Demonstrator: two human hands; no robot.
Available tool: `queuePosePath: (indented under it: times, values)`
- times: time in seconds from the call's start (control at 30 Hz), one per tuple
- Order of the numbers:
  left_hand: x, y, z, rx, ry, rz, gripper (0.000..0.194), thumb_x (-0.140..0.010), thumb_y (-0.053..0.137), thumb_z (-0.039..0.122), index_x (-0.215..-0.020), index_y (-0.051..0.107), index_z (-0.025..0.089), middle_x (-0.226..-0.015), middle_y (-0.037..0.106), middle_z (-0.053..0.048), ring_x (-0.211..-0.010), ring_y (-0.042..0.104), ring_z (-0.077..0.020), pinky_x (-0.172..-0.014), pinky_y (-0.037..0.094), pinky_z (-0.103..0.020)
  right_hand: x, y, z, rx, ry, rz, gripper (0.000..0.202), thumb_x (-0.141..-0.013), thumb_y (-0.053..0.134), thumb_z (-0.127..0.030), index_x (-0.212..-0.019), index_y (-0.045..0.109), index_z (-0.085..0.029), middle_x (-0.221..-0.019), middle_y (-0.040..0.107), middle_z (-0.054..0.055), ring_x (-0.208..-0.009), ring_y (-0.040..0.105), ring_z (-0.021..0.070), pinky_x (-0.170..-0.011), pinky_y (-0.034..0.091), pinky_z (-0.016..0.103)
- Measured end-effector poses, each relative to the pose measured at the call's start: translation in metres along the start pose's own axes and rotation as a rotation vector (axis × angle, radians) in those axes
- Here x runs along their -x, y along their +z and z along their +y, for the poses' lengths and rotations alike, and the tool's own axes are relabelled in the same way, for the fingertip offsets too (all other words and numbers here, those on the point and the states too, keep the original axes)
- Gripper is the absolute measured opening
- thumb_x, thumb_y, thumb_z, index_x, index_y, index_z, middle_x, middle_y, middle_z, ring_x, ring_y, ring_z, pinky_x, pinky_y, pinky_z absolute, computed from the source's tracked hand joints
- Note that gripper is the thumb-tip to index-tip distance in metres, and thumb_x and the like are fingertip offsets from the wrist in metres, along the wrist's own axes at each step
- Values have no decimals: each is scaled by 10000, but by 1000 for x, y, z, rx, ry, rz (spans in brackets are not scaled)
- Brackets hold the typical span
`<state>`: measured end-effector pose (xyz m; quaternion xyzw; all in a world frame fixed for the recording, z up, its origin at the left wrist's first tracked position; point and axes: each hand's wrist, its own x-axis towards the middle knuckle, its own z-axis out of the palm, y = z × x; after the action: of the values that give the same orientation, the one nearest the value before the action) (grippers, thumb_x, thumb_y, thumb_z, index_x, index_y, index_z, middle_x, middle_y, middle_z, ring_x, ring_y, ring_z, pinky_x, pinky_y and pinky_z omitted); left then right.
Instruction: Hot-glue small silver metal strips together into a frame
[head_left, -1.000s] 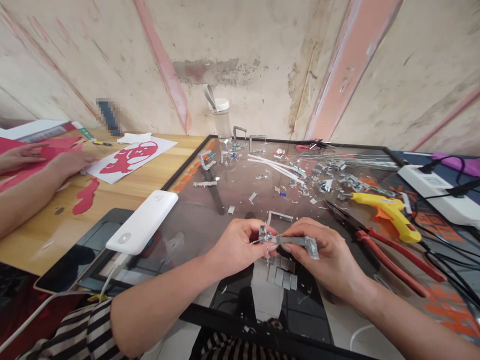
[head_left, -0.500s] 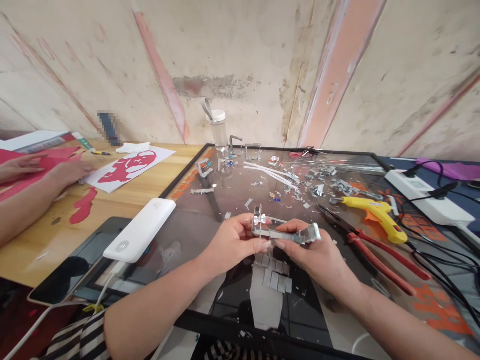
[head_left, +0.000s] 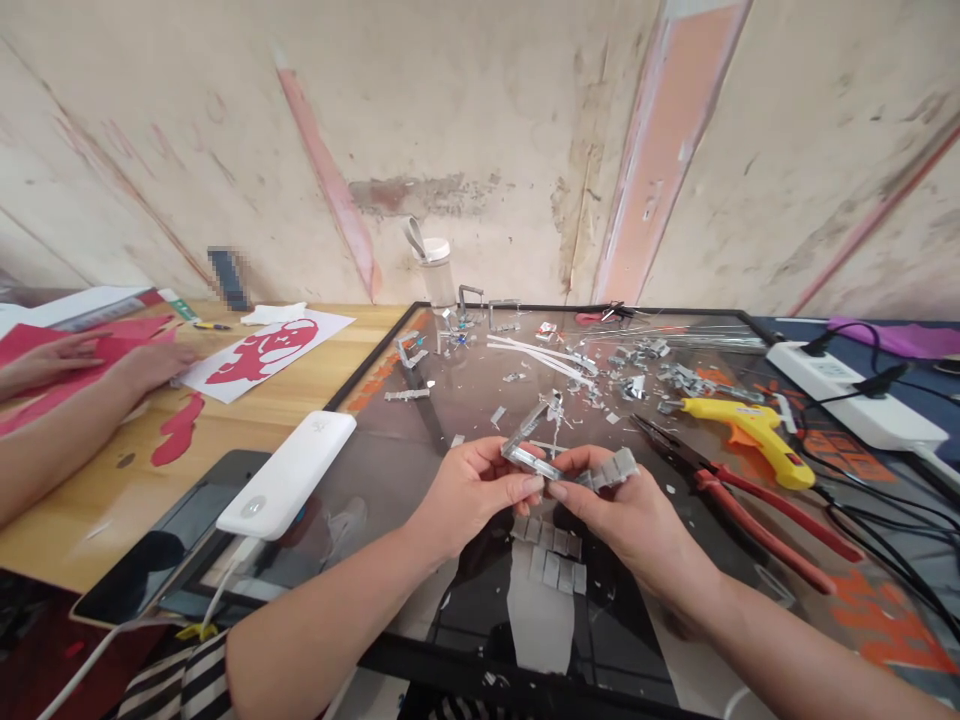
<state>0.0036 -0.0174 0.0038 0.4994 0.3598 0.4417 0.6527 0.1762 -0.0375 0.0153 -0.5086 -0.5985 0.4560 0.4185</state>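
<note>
You hold a silver metal piece [head_left: 534, 462] between both hands, just above the glass-topped surface [head_left: 405, 470] in front of you. Your left hand [head_left: 480, 490] pinches it narrowly, thumb against fingers, near its angled-up part; your right hand [head_left: 637, 510] is likewise closed on the other side, where a segmented silver strip [head_left: 619, 466] shows at your fingers. Whether strip and piece are joined, you can't tell from here. Small grey tiles [head_left: 559, 570] lie below your hands. To your right rest red-handled pliers [head_left: 709, 475] and a yellow glue gun [head_left: 757, 425]; a white power bank [head_left: 289, 475] sits left.
</note>
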Motion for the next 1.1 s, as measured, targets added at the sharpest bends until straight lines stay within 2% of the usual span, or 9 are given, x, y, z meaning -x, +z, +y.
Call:
queuePosePath:
  times: [0.23, 0.4, 0.47, 0.57, 0.73, 0.93, 1.0, 1.1]
  values:
    - [0, 3, 1, -11, -23, -15, 207, -684, 732, 258, -838, 668, 137, -611, 604, 17, -484, 480, -51, -503, 427, -195, 1, 1, 0, -92, 13, -51, 207, -722, 635, -336, -845, 579, -179, -762, 674, 17, -685, 611, 155, -637, 492, 280]
    - [0, -4, 11, -61, 68, 73, 171, -718, 701, 255, -844, 664, 146, -834, 664, -36, -608, 538, -78, -524, 430, -189, -2, -3, 7, -98, -26, -43, 351, -707, 677, -329, -1003, 551, -191, -958, 666, 57, -782, 618, 168, -703, 503, 309]
    - [0, -10, 16, -59, 96, 95, 171, -755, 664, 257, -887, 650, 148, -907, 673, -61, -641, 560, -91, -525, 433, -192, -3, -3, 11, -150, -53, -63, 331, -727, 666, -308, -1014, 543, -198, -962, 659, 57, -816, 618, 170, -727, 505, 312]
    - [1, -18, 22, -87, 157, 123, 158, -780, 635, 238, -910, 635, 148, -907, 680, -67, -638, 568, -91, -539, 443, -197, -5, -3, 15, -175, -67, -67, 301, -739, 663, -290, -1005, 549, -206, -967, 651, 55, -828, 611, 165, -737, 508, 311]
    - [6, -18, 28, -241, 242, 154, 171, -793, 613, 229, -947, 644, 162, -895, 687, -52, -660, 562, -94, -571, 444, -198, -7, -13, 11, -91, -106, 49, 385, -723, 675, -345, -1061, 545, -216, -1041, 630, 75, -847, 608, 186, -746, 512, 349]
    - [6, -10, 27, -426, 278, 88, 190, -810, 576, 244, -954, 657, 150, -865, 676, -48, -733, 550, -112, -673, 439, -220, -7, -38, -6, 83, -352, 321, 426, -750, 658, -330, -1147, 516, -267, -1155, 585, 75, -996, 563, 218, -880, 450, 416]
    - [6, -6, 28, -491, 288, 86, 210, -810, 564, 256, -962, 655, 143, -843, 668, -49, -701, 540, -112, -652, 434, -224, -6, -43, -9, 138, -387, 336, 409, -750, 656, -336, -1133, 528, -269, -1151, 593, 73, -1010, 564, 225, -891, 445, 421]
    - [9, 1, 33, -619, 312, 69, 213, -797, 554, 238, -946, 660, 130, -804, 639, -43, -661, 524, -108, -632, 426, -230, -5, -44, -11, 247, -389, 281, 391, -754, 647, -349, -1120, 538, -264, -1137, 610, 67, -1037, 564, 235, -904, 440, 427]
